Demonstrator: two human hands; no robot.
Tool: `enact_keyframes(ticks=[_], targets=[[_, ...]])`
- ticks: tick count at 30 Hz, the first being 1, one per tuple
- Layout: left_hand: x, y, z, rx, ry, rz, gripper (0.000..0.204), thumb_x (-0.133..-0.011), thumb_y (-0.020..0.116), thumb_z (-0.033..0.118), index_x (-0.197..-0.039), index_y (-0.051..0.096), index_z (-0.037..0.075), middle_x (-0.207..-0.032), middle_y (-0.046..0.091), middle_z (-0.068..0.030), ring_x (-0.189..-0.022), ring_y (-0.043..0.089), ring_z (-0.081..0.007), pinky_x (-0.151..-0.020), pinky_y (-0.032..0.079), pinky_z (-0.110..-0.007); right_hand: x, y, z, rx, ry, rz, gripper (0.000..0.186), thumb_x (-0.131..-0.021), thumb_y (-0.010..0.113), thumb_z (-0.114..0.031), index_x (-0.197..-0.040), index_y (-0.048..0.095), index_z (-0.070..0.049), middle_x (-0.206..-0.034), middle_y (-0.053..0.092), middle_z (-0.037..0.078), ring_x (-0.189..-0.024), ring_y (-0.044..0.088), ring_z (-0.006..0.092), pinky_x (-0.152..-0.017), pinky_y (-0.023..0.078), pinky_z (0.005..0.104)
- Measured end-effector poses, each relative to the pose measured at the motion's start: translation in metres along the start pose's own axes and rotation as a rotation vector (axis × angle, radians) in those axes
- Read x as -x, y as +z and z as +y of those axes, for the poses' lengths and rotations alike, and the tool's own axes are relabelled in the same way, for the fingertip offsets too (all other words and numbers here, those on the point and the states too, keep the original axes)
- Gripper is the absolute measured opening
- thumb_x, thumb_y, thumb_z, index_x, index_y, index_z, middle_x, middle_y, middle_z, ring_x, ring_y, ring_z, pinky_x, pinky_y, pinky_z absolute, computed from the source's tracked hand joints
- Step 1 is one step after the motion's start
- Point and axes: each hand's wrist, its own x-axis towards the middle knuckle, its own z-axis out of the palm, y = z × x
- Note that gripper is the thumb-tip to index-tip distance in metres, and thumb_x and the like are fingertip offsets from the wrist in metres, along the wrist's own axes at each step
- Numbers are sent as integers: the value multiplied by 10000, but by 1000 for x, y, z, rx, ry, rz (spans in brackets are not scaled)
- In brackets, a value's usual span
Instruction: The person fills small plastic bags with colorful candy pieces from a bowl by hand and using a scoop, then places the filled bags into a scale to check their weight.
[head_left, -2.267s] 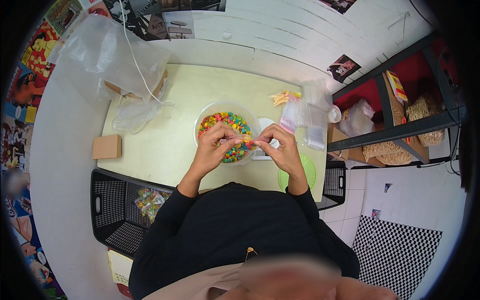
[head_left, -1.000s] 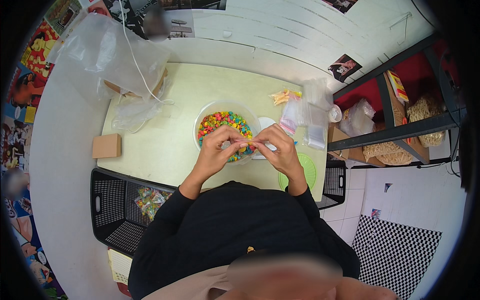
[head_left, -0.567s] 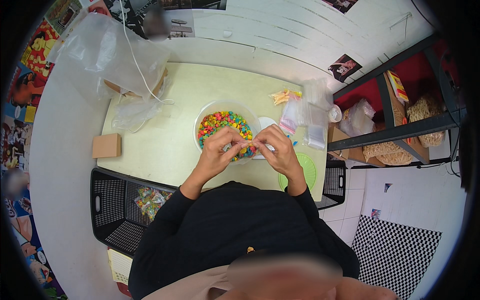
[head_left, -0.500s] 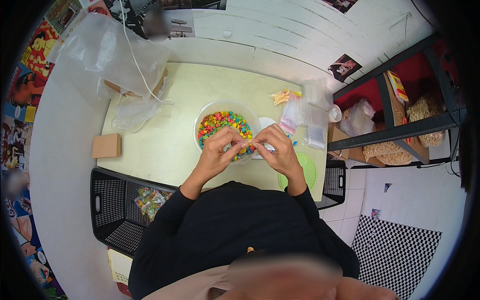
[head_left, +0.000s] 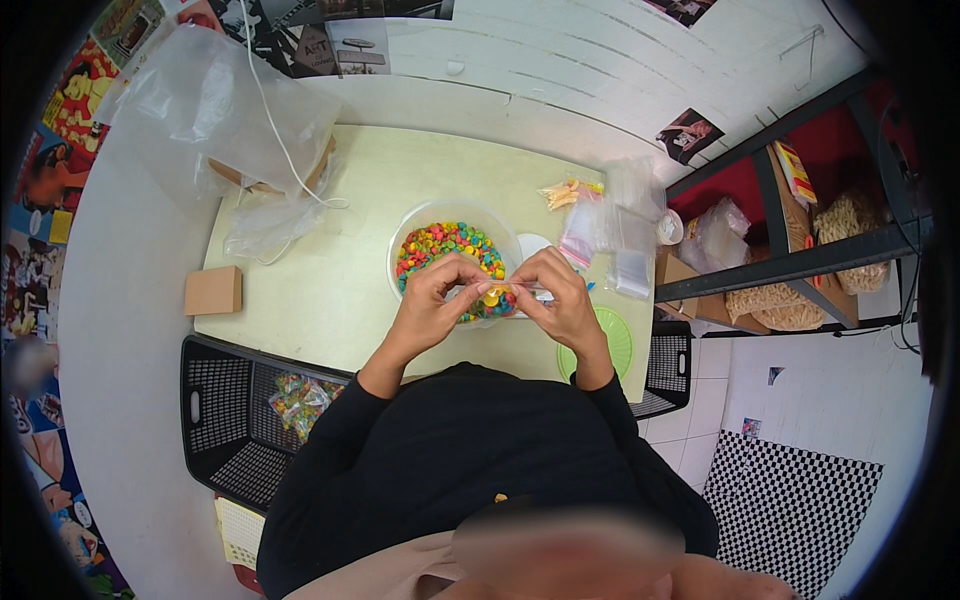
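My left hand [head_left: 438, 302] and my right hand [head_left: 560, 300] meet over the near right part of a clear round tub [head_left: 396, 232]. Between them they pinch the upper edge of a small clear plastic bag [head_left: 497, 297], one hand at each side. Yellow and other bright pieces show through the bag below my fingertips. The tub holds many small red, yellow, green and blue snack pieces [head_left: 440, 240]. My fingers cover part of the bag's top edge, so I cannot tell whether it is sealed.
Flat clear zip bags [head_left: 630, 240] lie at the table's right, by pale yellow pieces [head_left: 570, 193]. A green round lid [head_left: 612, 345] is near my right wrist. At left are a cardboard box [head_left: 213, 291] and a black basket [head_left: 215, 385] holding filled packets [head_left: 303, 405]. Black shelving [head_left: 790, 265] stands right.
My right hand has shifted slightly along the bag's top edge, away from my left. More of the bag and the yellow pieces in it now shows between the hands.
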Motion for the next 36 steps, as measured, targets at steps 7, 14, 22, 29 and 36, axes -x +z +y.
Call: enact_keyframes(ticks=[7, 14, 22, 29, 36], targets=[[-1, 3, 2, -100, 100, 8, 93, -882, 710, 26, -927, 660, -38, -906, 667, -116, -812, 652, -208, -710, 512, -309, -1, 4, -1, 4, -24, -24, 147, -791, 759, -1, -899, 661, -11, -836, 637, 93, -778, 605, 239, -676, 489, 327], [0, 8, -1, -225, 221, 44, 77, -855, 690, -26, -897, 627, -38, -856, 622, -128, -781, 630, -260, -681, 494, -353, 1, 7, 2, 17, 18, -48, 109, -830, 730, -33, -902, 653, -11, -827, 619, 103, -777, 590, 267, -687, 480, 356], [1, 7, -4, -198, 165, 40, 79, -860, 695, -14, -887, 624, -34, -840, 619, -123, -755, 622, -249, -659, 480, -337, -2, 9, -3, -38, 49, -27, 105, -836, 718, -52, -895, 638, -16, -816, 601, 108, -782, 577, 291, -692, 471, 383], [0, 7, -12, -91, 66, 102, 67, -882, 695, 9, -897, 642, -28, -852, 643, -100, -746, 627, -190, -672, 493, -303, -3, 8, 3, 26, 30, 43, 187, -811, 751, -63, -962, 648, -23, -886, 610, 109, -829, 579, 281, -708, 474, 379], [0, 12, -18, -84, 79, 319, 35, -903, 679, -1, -913, 654, -24, -869, 644, -82, -804, 608, -123, -704, 491, -264, 5, 17, 4, -74, 293, 155, 481, -786, 805, -96, -1212, 586, -62, -1189, 555, 125, -1102, 563, 261, -838, 513, 368]])
